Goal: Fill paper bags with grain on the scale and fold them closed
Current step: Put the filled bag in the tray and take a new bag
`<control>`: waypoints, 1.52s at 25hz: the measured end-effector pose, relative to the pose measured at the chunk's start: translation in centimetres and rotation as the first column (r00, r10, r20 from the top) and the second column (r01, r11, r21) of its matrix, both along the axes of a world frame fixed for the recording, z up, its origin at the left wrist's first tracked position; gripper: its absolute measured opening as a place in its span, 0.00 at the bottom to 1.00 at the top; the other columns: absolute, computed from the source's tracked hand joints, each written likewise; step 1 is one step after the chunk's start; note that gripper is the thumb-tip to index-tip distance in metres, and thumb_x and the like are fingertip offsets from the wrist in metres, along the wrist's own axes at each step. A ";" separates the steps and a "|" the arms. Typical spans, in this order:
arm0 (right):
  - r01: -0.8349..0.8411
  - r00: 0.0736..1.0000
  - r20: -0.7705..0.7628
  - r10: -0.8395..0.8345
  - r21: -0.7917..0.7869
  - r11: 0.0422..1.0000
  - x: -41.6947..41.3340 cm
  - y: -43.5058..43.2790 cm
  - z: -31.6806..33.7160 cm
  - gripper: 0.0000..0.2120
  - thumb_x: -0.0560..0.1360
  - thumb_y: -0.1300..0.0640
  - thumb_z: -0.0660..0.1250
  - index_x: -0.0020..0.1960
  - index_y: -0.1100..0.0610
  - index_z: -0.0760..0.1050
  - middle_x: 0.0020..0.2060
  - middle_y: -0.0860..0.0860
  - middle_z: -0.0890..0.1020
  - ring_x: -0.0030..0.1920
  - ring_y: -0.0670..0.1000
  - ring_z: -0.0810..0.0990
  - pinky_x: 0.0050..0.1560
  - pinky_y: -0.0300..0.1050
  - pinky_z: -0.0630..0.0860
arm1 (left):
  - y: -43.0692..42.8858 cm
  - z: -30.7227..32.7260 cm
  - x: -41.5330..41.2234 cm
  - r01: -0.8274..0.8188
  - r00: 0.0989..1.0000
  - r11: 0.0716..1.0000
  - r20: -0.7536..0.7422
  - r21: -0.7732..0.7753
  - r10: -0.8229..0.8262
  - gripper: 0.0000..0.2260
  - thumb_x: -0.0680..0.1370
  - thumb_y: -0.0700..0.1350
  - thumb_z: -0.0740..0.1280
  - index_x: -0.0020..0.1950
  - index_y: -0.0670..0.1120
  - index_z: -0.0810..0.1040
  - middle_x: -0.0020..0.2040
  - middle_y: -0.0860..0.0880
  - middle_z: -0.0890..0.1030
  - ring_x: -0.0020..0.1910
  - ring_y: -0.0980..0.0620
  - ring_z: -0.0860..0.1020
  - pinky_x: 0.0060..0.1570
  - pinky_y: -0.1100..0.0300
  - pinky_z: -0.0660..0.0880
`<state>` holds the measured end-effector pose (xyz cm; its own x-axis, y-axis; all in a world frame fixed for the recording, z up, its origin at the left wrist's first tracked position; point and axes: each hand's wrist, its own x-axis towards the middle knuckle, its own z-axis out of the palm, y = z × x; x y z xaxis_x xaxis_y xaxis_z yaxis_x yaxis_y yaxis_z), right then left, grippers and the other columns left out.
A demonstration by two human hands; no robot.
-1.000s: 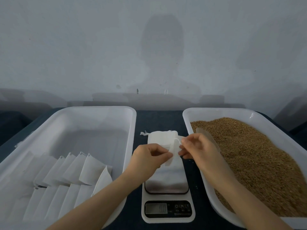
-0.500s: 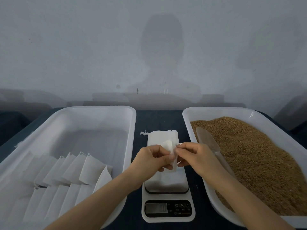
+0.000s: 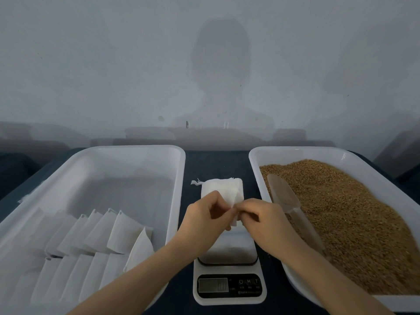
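Your left hand (image 3: pixel 204 214) and right hand (image 3: pixel 261 221) meet above the far end of the white digital kitchen scale (image 3: pixel 227 253). Between them they pinch a small white paper bag (image 3: pixel 234 219), thumb and curled fingertips of each hand clamped on its edges. The bag hangs in the air, clear of the scale's plate. Your fingers hide whether its mouth has parted. It looks as if you are working the bag open so it can be filled.

The paper looks thin, so pulling the two sides apart hard could tear the mouth or leave it creased shut. If it goes onto the plate only half open, grain would likely spill over the lip onto the scale and spoil the reading. An empty bag this light may also tip or slide once you let go with one hand.

The translucent plastic scoop (image 3: pixel 283 194) lies on the brown grain (image 3: pixel 341 212) in the white plastic tray on the right (image 3: pixel 254 169), just beside your right wrist. A careless reach could knock its handle and scatter grain onto the dark blue table (image 3: pixel 216 164). Just past your hands sits a short stack of spare white bags (image 3: pixel 218 186), which a sweeping move could drag along. The white tray on the left (image 3: pixel 179 178) holds rows of overlapped white paper bags (image 3: pixel 122 233), well clear of your hands.
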<state>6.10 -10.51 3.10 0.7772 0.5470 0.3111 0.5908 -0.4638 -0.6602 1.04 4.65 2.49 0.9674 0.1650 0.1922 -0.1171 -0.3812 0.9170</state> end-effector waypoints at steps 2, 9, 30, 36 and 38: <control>0.028 0.982 -0.190 -0.022 0.026 0.999 0.3 -0.2 0.3 0.10 0.77 0.61 0.63 0.46 0.51 0.82 0.36 0.44 0.83 0.38 0.42 0.82 0.39 0.35 0.77 | -0.1 -0.2 -0.1 0.037 0.994 0.991 0.098 0.130 -0.050 0.09 0.74 0.42 0.72 0.37 0.50 0.76 0.32 0.55 0.79 0.34 0.60 0.78 0.37 0.72 0.72; 0.203 0.947 -0.289 -0.143 0.188 0.961 0.3 -0.6 0.9 0.12 0.74 0.63 0.67 0.37 0.49 0.82 0.27 0.49 0.81 0.24 0.39 0.75 0.24 0.28 0.66 | 0.2 -0.1 -0.3 0.055 0.961 0.953 0.244 0.297 -0.132 0.07 0.70 0.46 0.75 0.41 0.55 0.79 0.42 0.61 0.74 0.45 0.59 0.74 0.45 0.71 0.70; 0.181 0.866 -0.487 -0.118 0.084 0.980 0.8 -1.4 1.3 0.20 0.65 0.33 0.69 0.43 0.49 0.82 0.43 0.55 0.84 0.47 0.54 0.82 0.51 0.52 0.78 | 1.1 -0.1 0.7 -0.240 0.953 0.966 0.213 0.095 0.216 0.24 0.70 0.58 0.72 0.62 0.56 0.67 0.62 0.60 0.71 0.61 0.62 0.70 0.57 0.71 0.70; 0.102 0.929 -0.358 -0.097 -0.004 0.995 0.6 -0.9 1.0 0.08 0.74 0.59 0.64 0.37 0.57 0.78 0.22 0.40 0.73 0.22 0.39 0.70 0.24 0.31 0.62 | -0.3 -1.4 0.8 -0.178 0.903 0.686 0.394 0.705 -0.170 0.32 0.67 0.56 0.76 0.67 0.48 0.70 0.64 0.50 0.76 0.67 0.50 0.70 0.65 0.44 0.66; 0.092 0.935 -0.345 -0.077 0.027 0.995 0.5 -0.7 0.9 0.09 0.74 0.57 0.64 0.36 0.56 0.78 0.24 0.44 0.76 0.25 0.43 0.72 0.29 0.34 0.65 | 0.0 -1.6 0.8 -0.201 0.909 0.700 0.396 0.686 -0.127 0.24 0.68 0.54 0.76 0.61 0.47 0.76 0.57 0.51 0.80 0.59 0.49 0.77 0.60 0.45 0.71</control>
